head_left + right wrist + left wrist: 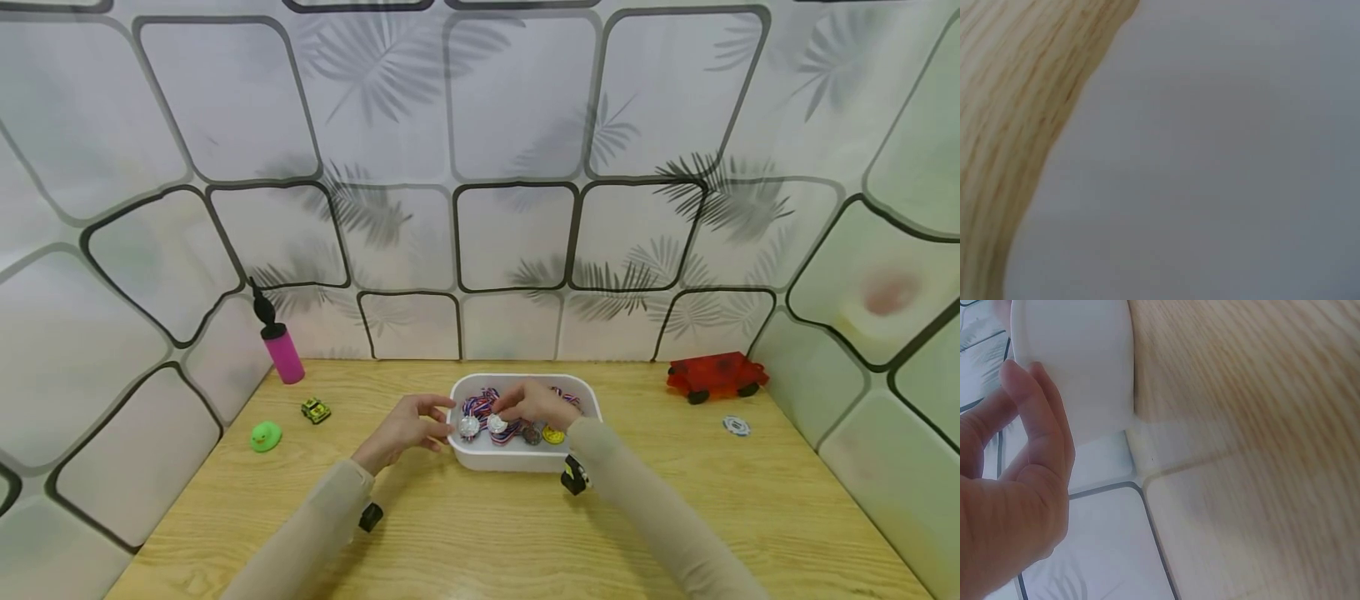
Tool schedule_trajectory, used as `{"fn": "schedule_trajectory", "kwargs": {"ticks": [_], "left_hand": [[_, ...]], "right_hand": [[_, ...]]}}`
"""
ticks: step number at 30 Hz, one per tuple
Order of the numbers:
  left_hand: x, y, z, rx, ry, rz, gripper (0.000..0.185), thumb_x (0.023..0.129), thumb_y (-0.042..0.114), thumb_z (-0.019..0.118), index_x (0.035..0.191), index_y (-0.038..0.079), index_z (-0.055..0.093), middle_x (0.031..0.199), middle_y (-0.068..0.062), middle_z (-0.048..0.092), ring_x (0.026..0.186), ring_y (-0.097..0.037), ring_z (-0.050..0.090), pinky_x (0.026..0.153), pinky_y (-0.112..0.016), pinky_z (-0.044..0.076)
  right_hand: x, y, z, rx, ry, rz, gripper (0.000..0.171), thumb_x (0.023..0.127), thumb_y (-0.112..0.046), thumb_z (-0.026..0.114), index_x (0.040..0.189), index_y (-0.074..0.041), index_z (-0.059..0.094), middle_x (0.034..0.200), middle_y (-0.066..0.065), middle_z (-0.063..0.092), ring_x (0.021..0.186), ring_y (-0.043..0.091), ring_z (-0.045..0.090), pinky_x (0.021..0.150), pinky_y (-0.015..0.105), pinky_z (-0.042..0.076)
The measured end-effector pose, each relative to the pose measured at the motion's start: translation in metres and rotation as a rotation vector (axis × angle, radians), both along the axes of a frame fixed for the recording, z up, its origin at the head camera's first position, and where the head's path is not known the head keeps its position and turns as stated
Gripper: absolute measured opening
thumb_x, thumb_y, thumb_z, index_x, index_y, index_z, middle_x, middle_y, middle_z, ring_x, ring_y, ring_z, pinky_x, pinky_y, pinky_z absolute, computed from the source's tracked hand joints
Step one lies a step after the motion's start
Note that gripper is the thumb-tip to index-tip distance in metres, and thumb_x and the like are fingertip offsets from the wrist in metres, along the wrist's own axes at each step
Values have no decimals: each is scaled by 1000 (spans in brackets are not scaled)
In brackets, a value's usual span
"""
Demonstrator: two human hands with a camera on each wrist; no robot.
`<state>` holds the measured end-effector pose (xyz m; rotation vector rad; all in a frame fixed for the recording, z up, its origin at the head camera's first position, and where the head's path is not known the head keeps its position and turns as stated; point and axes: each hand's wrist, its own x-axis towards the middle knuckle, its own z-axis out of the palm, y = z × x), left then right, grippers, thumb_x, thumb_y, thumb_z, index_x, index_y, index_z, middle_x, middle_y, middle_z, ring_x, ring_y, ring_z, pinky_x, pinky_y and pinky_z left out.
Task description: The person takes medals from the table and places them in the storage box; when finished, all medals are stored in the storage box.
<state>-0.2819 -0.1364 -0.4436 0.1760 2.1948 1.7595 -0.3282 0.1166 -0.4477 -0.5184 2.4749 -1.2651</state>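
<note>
My left hand touches the left end wall of the white tub, fingers relaxed and extended against it. My right hand reaches into the tub, fingertips pinching a silver medal among the others. The tub lies on the wooden table, long axis left to right.

Even, soft light; sharp head view, blurry wrist views

Your head view is bright and shadowless but bows strongly at the edges, curving the wall panels. Your left wrist view smears the table with blur; your right wrist view is wholly out of focus.
</note>
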Motion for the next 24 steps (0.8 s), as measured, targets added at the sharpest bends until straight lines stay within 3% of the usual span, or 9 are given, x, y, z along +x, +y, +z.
{"fn": "schedule_trajectory", "kwargs": {"ticks": [6, 14, 21, 24], "left_hand": [[0, 0, 0, 8, 9, -17, 50, 85, -5, 69, 133, -6, 54, 93, -9, 57, 67, -17, 68, 57, -26, 57], [0, 0, 1, 6, 6, -18, 50, 86, -4, 69, 133, -6, 54, 94, -10, 57, 69, -17, 68, 59, -27, 58], [0, 1, 0, -2, 10, -12, 49, 86, -5, 69, 132, -5, 55, 95, -11, 58, 67, -17, 68, 58, -27, 58], [0, 0, 0, -2, 7, -8, 49, 85, -6, 69, 132, -5, 56, 94, -11, 57, 67, -18, 68, 58, -27, 57]], "right_hand": [[-1, 1, -5, 4, 77, 116, 17, 80, 4, 71, 97, 4, 74, 93, 15, 74, 75, 10, 61, 71, 24, 52], [3, -2, -2, 51, 58, 85, 13, 80, 2, 74, 93, 1, 76, 91, 11, 75, 73, 10, 61, 70, 22, 51], [5, -1, 0, 56, 7, 56, 11, 85, 1, 71, 94, -1, 76, 85, 8, 75, 53, 9, 52, 50, 21, 46], [4, 1, 0, 47, 0, 70, 11, 86, 0, 69, 95, -1, 75, 87, 9, 75, 53, 9, 52, 49, 21, 45]]}}
